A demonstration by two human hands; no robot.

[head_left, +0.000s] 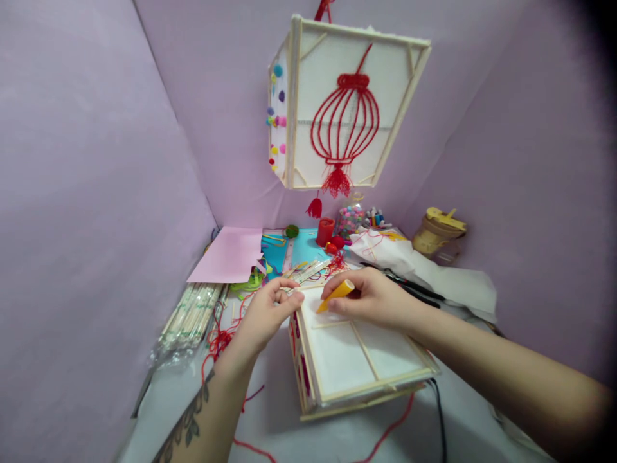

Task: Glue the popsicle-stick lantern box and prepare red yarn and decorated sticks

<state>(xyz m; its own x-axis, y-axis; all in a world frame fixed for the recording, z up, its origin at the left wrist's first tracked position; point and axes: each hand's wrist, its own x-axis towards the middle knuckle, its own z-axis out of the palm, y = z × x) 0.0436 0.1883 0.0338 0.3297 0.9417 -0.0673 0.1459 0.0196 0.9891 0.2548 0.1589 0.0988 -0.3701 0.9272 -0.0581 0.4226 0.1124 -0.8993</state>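
Observation:
A box-shaped lantern (337,366) with a light wood stick frame and white panels lies on the table before me. My right hand (364,296) is closed around a thick yellow marker (339,294), its narrow tip pointing down at the upper left panel. I cannot tell whether the tip touches the panel. My left hand (272,312) pinches the lantern's upper left corner between thumb and fingers. Purple and red bits show along the lantern's left side.
A decorated lantern (405,77) hangs overhead, with a red tassel (314,208) below. Bagged sticks (190,315), pink paper (231,254) and red yarn (219,341) lie left. Behind are a red spool (325,230) and pom-pom jar (351,218); white cloth (434,276) and a tan container (436,231) stand right.

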